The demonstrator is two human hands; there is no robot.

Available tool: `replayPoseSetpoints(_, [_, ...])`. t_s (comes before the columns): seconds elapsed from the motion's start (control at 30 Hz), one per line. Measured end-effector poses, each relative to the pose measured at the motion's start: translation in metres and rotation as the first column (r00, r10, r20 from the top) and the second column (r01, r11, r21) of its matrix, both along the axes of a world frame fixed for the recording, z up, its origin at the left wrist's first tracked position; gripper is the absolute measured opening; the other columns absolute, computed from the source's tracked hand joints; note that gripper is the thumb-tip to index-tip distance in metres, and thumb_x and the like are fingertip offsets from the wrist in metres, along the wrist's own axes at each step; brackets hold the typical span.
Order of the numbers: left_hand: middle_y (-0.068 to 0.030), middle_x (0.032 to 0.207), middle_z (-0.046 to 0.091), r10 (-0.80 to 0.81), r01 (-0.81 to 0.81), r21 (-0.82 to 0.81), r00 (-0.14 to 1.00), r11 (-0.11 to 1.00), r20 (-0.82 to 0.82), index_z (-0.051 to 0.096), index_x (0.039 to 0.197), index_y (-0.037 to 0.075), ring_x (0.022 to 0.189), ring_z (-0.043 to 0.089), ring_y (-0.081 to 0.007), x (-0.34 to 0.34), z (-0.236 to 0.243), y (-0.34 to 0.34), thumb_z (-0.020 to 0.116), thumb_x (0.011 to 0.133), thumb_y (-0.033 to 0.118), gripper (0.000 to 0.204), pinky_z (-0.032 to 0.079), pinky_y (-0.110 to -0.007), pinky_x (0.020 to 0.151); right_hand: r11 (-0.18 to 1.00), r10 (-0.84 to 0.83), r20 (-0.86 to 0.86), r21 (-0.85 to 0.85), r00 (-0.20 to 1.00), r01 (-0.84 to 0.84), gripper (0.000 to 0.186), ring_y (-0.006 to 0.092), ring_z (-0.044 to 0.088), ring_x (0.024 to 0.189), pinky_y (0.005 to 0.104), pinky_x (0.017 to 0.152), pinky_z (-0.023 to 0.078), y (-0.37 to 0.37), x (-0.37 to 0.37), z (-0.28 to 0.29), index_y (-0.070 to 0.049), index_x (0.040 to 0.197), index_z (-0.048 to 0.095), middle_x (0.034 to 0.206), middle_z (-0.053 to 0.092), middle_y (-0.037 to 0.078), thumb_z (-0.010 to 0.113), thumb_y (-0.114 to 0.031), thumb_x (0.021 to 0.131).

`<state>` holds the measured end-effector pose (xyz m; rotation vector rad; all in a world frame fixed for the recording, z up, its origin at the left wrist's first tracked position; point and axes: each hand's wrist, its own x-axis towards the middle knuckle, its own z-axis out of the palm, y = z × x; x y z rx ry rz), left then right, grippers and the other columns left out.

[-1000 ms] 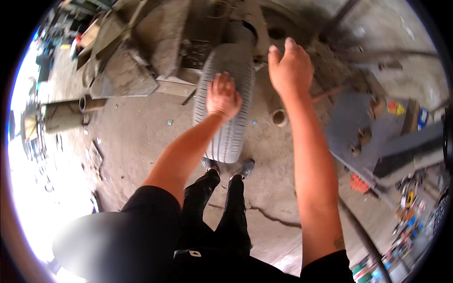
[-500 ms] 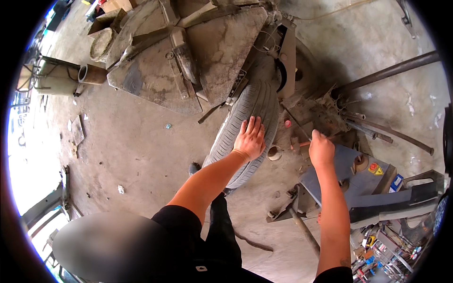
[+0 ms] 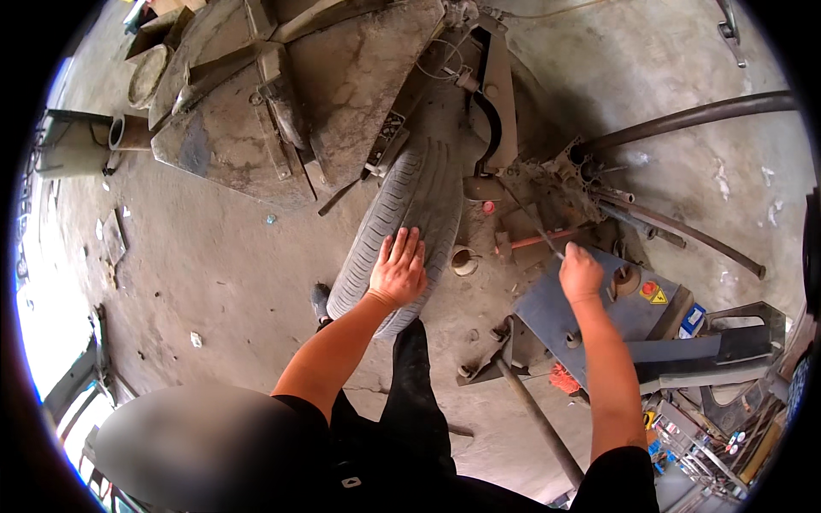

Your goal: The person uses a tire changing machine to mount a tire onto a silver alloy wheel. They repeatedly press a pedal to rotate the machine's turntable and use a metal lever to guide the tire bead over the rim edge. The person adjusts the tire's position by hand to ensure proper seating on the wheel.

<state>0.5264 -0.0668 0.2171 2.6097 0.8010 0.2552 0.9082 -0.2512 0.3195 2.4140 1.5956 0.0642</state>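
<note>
My left hand (image 3: 398, 269) lies with fingers stretched over the tread of a worn tire (image 3: 368, 244), which stands tilted near my foot, its far end by a bracket (image 3: 492, 128) on a dirty metal machine (image 3: 342, 68). To the right of the tire, my right hand (image 3: 581, 272) is closed on a thin metal bar (image 3: 534, 218) that slants up-left from the fist. Beside them are an orange-handled tool (image 3: 552, 237), a red cap (image 3: 488, 208) and a short hollow cylinder (image 3: 463, 260).
At right are a grey metal cabinet (image 3: 543, 312) with warning sticker, long pipes (image 3: 684, 115) and piled tools (image 3: 701, 436). A bar (image 3: 539, 419) on a bracket crosses the floor at lower right. A drum (image 3: 68, 145) and pipe section (image 3: 128, 132) stand upper left.
My right hand has come down from the raised, loosely open position and closed on the bar. My left hand stays on the tread while the view has shifted.
</note>
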Motion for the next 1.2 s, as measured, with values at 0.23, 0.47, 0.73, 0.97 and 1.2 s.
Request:
replayPoseSetpoints(0.23, [-0.0227, 0.157, 0.055, 0.0, -0.001, 0.077, 1.0, 0.997, 0.018, 0.07, 0.133, 0.001, 0.147, 0.051, -0.0398, -0.054, -0.001, -0.03, 0.065, 0.086, 0.026, 0.053, 0.036, -0.06, 0.121, 0.953, -0.09, -0.084, 0.282, 0.992, 0.111, 0.014, 0.0389, 0.071, 0.07, 0.0518, 0.06, 0.057, -0.1, -0.038, -0.082, -0.013, 0.106, 0.07, 0.074, 0.07, 0.016, 0.071, -0.02, 0.094])
replayPoseSetpoints(0.47, [-0.0149, 0.152, 0.062, -0.045, 0.029, 0.192, 0.996, 0.981, 0.079, 0.072, 0.126, 0.009, 0.142, 0.054, -0.0329, -0.117, -0.025, -0.131, 0.068, 0.084, 0.029, 0.047, 0.035, -0.055, 0.12, 0.99, -0.144, -0.093, -0.012, 0.985, 0.144, 0.023, 0.0431, 0.071, 0.074, 0.0564, 0.066, 0.056, -0.08, -0.057, -0.068, -0.009, 0.095, 0.067, 0.082, 0.073, 0.017, 0.061, -0.029, 0.104])
replayPoseSetpoints(0.73, [-0.0119, 0.161, 0.055, -0.09, 0.089, 0.022, 0.992, 0.996, 0.092, 0.069, 0.137, 0.008, 0.143, 0.053, -0.0247, -0.173, -0.039, -0.242, 0.066, 0.092, 0.029, 0.05, 0.043, -0.043, 0.108, 0.969, -0.019, -0.08, -0.245, 0.997, -0.001, 0.032, 0.0408, 0.069, 0.11, 0.0512, 0.101, 0.052, -0.046, -0.121, -0.073, 0.006, 0.117, 0.068, 0.117, 0.073, 0.025, 0.061, -0.021, 0.102])
replayPoseSetpoints(0.97, [-0.0174, 0.153, 0.058, -0.104, 0.236, -0.526, 0.958, 0.817, 0.268, 0.067, 0.132, 0.002, 0.148, 0.049, -0.0361, -0.238, 0.017, -0.223, 0.068, 0.087, 0.015, 0.046, 0.038, -0.058, 0.119, 0.274, -0.448, -0.887, -0.258, -0.114, 0.926, 0.049, 0.0287, 0.065, 0.126, 0.0392, 0.109, 0.049, -0.042, -0.263, -0.176, 0.004, 0.135, 0.066, 0.137, 0.069, 0.017, 0.052, -0.036, 0.109])
replayPoseSetpoints(1.2, [-0.0285, 0.131, 0.064, 0.865, -0.604, -0.748, 0.495, 0.274, -0.082, 0.059, 0.13, -0.006, 0.126, 0.059, -0.0458, -0.212, -0.072, -0.081, 0.068, 0.094, 0.011, 0.04, 0.047, -0.048, 0.11, 0.325, -0.467, -0.875, -0.039, 0.125, 0.945, 0.056, 0.0306, 0.064, 0.128, 0.0396, 0.11, 0.049, -0.037, -0.337, -0.18, 0.01, 0.141, 0.061, 0.145, 0.064, 0.021, 0.042, -0.024, 0.101])
